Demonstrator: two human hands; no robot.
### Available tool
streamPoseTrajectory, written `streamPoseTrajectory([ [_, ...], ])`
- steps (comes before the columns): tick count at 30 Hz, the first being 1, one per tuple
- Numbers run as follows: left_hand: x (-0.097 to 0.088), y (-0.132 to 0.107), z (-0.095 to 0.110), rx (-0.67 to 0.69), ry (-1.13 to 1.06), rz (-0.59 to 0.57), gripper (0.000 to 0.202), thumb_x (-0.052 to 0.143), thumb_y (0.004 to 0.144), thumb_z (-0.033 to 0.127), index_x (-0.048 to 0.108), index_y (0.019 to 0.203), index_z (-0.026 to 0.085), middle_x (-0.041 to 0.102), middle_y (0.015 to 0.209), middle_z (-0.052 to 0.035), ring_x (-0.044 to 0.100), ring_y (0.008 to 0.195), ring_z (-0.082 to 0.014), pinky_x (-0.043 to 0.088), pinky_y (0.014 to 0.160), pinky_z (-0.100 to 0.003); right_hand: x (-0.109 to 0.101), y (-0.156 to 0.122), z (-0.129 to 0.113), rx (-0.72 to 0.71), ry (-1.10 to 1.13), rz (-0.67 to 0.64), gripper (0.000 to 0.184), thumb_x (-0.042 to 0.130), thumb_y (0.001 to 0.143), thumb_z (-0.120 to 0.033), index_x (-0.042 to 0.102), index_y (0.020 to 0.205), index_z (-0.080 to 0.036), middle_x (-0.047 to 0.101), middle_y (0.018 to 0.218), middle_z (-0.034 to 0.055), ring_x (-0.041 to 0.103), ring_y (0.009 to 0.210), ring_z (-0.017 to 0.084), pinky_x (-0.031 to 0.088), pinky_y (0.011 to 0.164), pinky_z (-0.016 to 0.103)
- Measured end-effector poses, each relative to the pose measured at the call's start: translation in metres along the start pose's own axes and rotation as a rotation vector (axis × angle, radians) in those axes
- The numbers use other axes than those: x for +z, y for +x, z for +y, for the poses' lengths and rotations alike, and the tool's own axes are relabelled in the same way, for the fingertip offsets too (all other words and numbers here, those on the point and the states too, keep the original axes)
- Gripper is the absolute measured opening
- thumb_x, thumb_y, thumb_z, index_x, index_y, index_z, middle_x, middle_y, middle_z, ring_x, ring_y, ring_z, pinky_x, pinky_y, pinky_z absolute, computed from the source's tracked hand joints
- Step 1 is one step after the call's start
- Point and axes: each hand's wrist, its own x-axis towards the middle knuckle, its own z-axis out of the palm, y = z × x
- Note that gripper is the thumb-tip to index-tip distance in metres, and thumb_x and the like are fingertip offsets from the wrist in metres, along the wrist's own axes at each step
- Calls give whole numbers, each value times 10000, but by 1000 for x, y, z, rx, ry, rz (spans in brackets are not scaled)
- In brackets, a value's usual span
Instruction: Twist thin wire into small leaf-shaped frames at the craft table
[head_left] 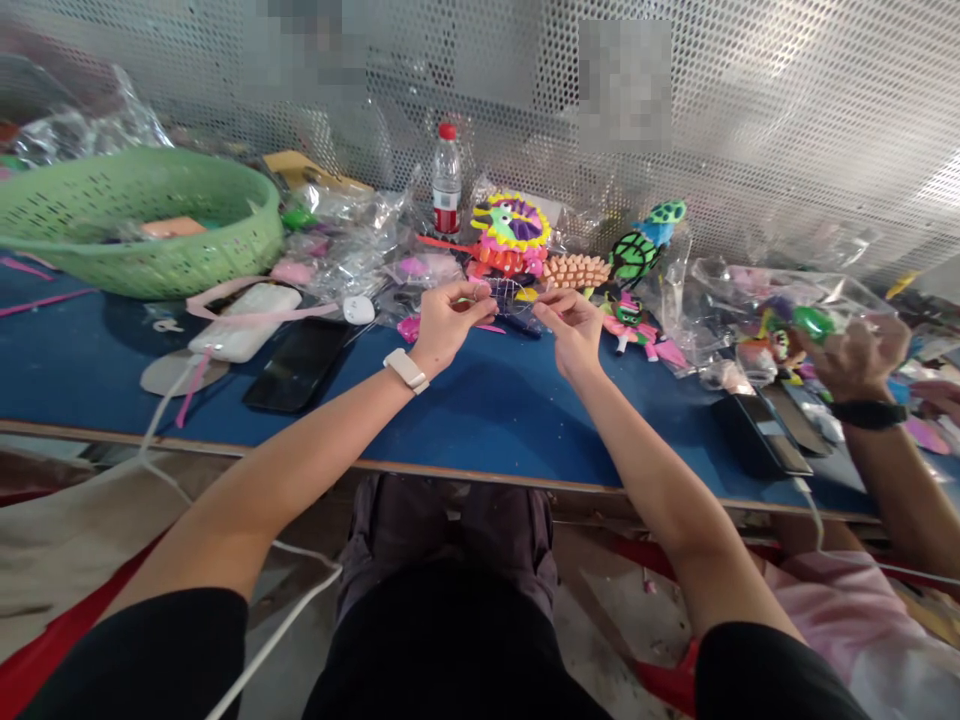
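I am taking the bottle with the red cap [447, 190] as my landmark. To its left, the green basket [187, 262] is standing, and between the two, crumpled clear plastic bags [352, 245] are lying. Nearer to me than the bottle and to its left, a black phone [296, 365] and a small white device [358, 310] are resting on the blue table [480, 420]. Just right of the bottle, a toy with a yellow frill [514, 222] is sitting; farther right, a tan spiky toy [576, 271] and a green-and-black toy [634, 258] are following. These toys are crowding the space directly beyond my fingers. Far right of the bottle, another person's hand [862, 355] is reaching among plastic and toys.

In front of the bottle and slightly to its right, I am holding a thin wire-like piece [516, 284] above the table. My left hand [450, 318] is pinching its left end with thumb and forefinger, and my right hand [574, 325] is pinching its right end likewise. The piece is spanning the gap between my fingertips; its exact form I cannot tell.
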Motion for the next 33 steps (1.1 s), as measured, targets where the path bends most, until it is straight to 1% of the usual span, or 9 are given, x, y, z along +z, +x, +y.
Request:
streamPoseTrajectory([
  [3, 0, 0, 1, 9, -9, -12, 360, 1083, 782, 406, 825, 922, 198, 806, 868, -40, 841, 872, -244, 763, 894, -461, 1, -1, -2, 19, 30, -13, 555, 1047, 760, -642, 624, 707, -287, 838, 991, 24, 785, 972, 244, 685, 963, 468],
  [7, 1, -2, 3, 34, -12, -47, 395, 1070, 808, 497, 815, 899, 210, 817, 880, -42, 832, 844, -227, 759, 890, -445, 1, -2, -3, 17, 93, -21, 574, 1047, 777, -659, 611, 737, -287, 870, 1033, 31, 820, 999, 240, 703, 1009, 469],
  [9, 2, -2, 3, 38, -17, -56, 414, 1064, 810, 522, 809, 896, 209, 816, 884, -38, 830, 832, -218, 756, 871, -425, 1, -2, -4, 46, 133, -47, 596, 1050, 784, -661, 589, 750, -285, 881, 1047, 24, 839, 993, 237, 716, 1014, 467],
  [14, 2, 0, 0, -23, -55, -79, 381, 1064, 785, 445, 795, 913, 207, 819, 896, -25, 835, 835, -210, 749, 819, -387, 6, -6, -5, 168, 309, -97, 624, 1069, 780, -626, 546, 775, -286, 873, 1020, -22, 868, 968, 206, 732, 993, 403],
  [18, 2, -2, -4, -40, -104, -138, 391, 1061, 765, 431, 799, 938, 198, 817, 920, -26, 835, 852, -218, 754, 820, -408, 16, -13, 1, 247, 362, -65, 680, 1111, 715, -568, 500, 852, -303, 867, 981, -54, 868, 937, 186, 736, 943, 363],
  [21, 3, -5, -6, -28, -70, -183, 411, 1058, 771, 461, 809, 952, 189, 830, 955, -40, 835, 895, -230, 756, 852, -433, 23, -18, 8, 264, 354, -32, 731, 1136, 662, -509, 485, 936, -322, 857, 933, -79, 857, 891, 169, 729, 904, 332],
  [24, 4, -7, -7, 2, -14, -216, 453, 1056, 780, 514, 818, 963, 174, 844, 987, -64, 835, 919, -241, 751, 890, -456, 27, -21, 12, 235, 301, 5, 709, 1112, 684, -511, 516, 1022, -331, 848, 888, -87, 842, 829, 163, 727, 866, 327],
  [28, 4, -7, -9, 58, 26, -240, 455, 1028, 806, 558, 836, 960, 175, 864, 1006, -83, 833, 920, -243, 740, 910, -459, 28, -22, 7, 142, 153, -3, 637, 1058, 760, -535, 524, 1038, -327, 858, 868, -65, 850, 803, 193, 743, 829, 367],
  [33, 2, -8, -7, 127, 121, -252, 329, 955, 880, 491, 845, 960, 191, 859, 936, -63, 818, 853, -221, 709, 871, -414, 25, -23, -3, 29, -26, -34, 551, 1005, 841, -536, 532, 1029, -324, 856, 865, -49, 848, 775, 192, 737, 772, 359],
])
